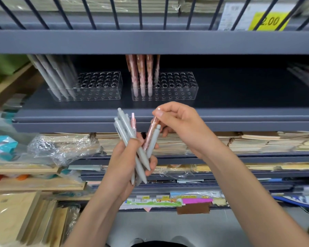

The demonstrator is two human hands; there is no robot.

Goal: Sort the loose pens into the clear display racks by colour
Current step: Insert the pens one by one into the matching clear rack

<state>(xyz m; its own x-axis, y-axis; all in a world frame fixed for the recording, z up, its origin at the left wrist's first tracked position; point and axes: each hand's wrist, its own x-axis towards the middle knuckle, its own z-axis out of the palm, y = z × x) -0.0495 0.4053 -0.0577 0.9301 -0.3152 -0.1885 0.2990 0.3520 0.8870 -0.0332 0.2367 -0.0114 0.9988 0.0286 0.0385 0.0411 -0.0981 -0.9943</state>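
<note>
Left hand grips my mixed bundle of pens; right hand pinches one pink pen at its top. On the shelf, the grey rack and pink rack hold few pens, so I judge most sorting remains.

Grey and pink pens bunched, racks part-filled

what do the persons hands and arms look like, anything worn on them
The left hand and right hand are both bare: no gloves, rings, watch or bracelet can be seen. No sleeve shows anywhere on either side, right down to the bottom edge of the view. The fingernails that show are short, with no clear coloured polish.
</note>
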